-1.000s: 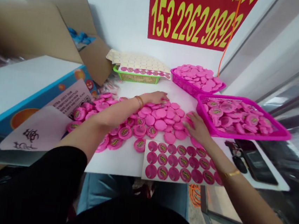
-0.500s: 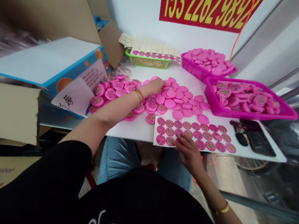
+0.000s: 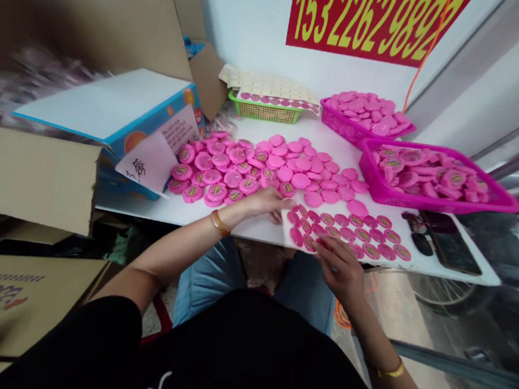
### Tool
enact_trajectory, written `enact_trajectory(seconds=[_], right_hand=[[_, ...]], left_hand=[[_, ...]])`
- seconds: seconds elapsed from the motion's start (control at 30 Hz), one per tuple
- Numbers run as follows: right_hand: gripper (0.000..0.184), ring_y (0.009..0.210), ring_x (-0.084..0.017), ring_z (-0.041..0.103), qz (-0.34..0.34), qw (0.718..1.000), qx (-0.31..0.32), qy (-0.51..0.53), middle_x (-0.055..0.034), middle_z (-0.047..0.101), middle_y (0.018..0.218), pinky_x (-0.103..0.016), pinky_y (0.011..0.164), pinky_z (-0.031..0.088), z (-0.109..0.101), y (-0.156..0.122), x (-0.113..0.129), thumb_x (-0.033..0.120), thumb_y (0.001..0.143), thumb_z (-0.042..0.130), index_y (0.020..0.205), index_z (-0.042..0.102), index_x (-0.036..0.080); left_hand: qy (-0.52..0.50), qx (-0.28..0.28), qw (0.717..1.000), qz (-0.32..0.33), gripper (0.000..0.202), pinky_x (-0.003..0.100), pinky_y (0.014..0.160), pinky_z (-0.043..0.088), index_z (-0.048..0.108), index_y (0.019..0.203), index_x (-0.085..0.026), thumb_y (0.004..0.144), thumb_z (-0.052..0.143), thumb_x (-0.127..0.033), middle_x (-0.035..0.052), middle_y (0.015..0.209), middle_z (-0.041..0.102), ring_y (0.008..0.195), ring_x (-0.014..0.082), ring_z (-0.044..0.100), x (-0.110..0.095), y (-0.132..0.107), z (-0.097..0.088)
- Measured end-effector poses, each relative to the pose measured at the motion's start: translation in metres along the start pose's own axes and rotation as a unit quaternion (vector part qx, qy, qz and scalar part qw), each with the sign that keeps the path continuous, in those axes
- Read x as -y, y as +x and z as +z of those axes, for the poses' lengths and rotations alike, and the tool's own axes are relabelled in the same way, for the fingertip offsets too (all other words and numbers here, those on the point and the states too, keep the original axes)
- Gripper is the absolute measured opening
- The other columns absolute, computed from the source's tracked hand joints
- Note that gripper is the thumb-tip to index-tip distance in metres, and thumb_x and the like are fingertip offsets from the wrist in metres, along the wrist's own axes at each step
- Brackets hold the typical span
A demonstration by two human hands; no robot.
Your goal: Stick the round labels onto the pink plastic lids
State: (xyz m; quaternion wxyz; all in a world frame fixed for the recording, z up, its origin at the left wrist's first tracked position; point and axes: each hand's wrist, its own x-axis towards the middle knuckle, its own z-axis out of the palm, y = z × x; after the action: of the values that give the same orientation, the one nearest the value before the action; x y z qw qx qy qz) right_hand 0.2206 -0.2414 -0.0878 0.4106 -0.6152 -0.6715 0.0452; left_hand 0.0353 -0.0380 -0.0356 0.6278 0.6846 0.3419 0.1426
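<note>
A sheet of round pink stickers lies at the table's front edge, its left end bent upward. My left hand pinches that end near the top left corner. At the sheet's lower edge, my right hand has its fingers curled over the stickers, closed on the sheet; whether a loose sticker is between them is hidden. Behind my left hand spreads a pile of round pink plastic cases, many with a sticker on the lid. Plain pink cases without visible stickers lie on the pile's right side.
Two magenta baskets of pink pieces stand at the right. A phone and keys lie before them. At the back, a green basket holds more sticker sheets. Open cardboard boxes crowd the left side.
My left hand has come back from the pile of cases to the sheet's left end and lifted it. My right hand's fingers have curled at the sheet's lower edge.
</note>
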Motion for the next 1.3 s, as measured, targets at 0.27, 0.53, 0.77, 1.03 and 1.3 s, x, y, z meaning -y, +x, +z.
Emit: enact_trajectory(seconds=[0.27, 0.53, 0.77, 1.03, 1.3], right_hand=[[0.025, 0.090, -0.021, 0.067, 0.092, 0.987, -0.078, 0.102, -0.0082, 0.072, 0.098, -0.037, 0.084, 0.054, 0.040, 0.081, 0.026, 0.034, 0.086, 0.056, 0.099, 0.074, 0.022], [0.025, 0.074, -0.020, 0.068, 0.198, 0.963, -0.130, 0.126, -0.0079, 0.075, 0.086, -0.035, 0.073, 0.054, 0.057, 0.081, 0.040, 0.034, 0.078, 0.064, 0.091, 0.075, 0.017], [0.022, 0.071, -0.023, 0.069, 0.260, 0.954, -0.113, 0.102, -0.0084, 0.076, 0.080, -0.037, 0.072, 0.053, 0.046, 0.073, 0.040, 0.035, 0.076, 0.065, 0.084, 0.075, 0.017], [0.029, 0.082, -0.025, 0.064, 0.209, 0.965, -0.130, -0.088, -0.0111, 0.073, 0.088, -0.037, 0.076, 0.046, 0.057, 0.063, 0.052, 0.032, 0.089, 0.047, 0.089, 0.071, 0.017], [0.021, 0.086, -0.024, 0.057, 0.173, 0.971, -0.121, -0.113, -0.0097, 0.065, 0.089, -0.035, 0.075, 0.041, 0.068, 0.060, 0.050, 0.027, 0.091, 0.041, 0.088, 0.061, 0.020]], left_hand=[[-0.275, -0.101, 0.954, 0.058, 0.030, 0.023, 0.063, 0.044, 0.072, 0.081, -0.013, 0.055, 0.082, -0.023, 0.0013, 0.069, 0.068, 0.062, 0.0095, 0.058, 0.024, -0.002, 0.029], [-0.333, -0.117, 0.927, 0.126, 0.038, 0.024, 0.067, 0.043, 0.067, 0.087, -0.016, 0.055, 0.084, -0.030, -0.0016, 0.070, 0.062, 0.065, 0.0092, 0.056, 0.039, -0.009, 0.051], [-0.172, -0.232, 0.941, 0.175, 0.030, 0.024, 0.048, 0.020, 0.066, 0.092, -0.022, 0.069, 0.076, -0.038, -0.0071, 0.054, 0.027, 0.050, 0.0082, 0.025, 0.041, -0.014, 0.074], [-0.229, -0.262, 0.928, 0.132, 0.015, 0.023, 0.049, 0.029, 0.062, 0.091, -0.020, 0.078, 0.063, -0.027, -0.0056, 0.056, 0.044, 0.048, 0.0074, 0.036, 0.041, -0.016, 0.088], [-0.027, -0.284, 0.942, 0.180, 0.013, 0.028, 0.073, 0.049, 0.062, 0.091, -0.017, 0.083, 0.056, -0.025, 0.0056, 0.089, 0.066, 0.080, 0.0150, 0.061, 0.028, 0.004, 0.045]])
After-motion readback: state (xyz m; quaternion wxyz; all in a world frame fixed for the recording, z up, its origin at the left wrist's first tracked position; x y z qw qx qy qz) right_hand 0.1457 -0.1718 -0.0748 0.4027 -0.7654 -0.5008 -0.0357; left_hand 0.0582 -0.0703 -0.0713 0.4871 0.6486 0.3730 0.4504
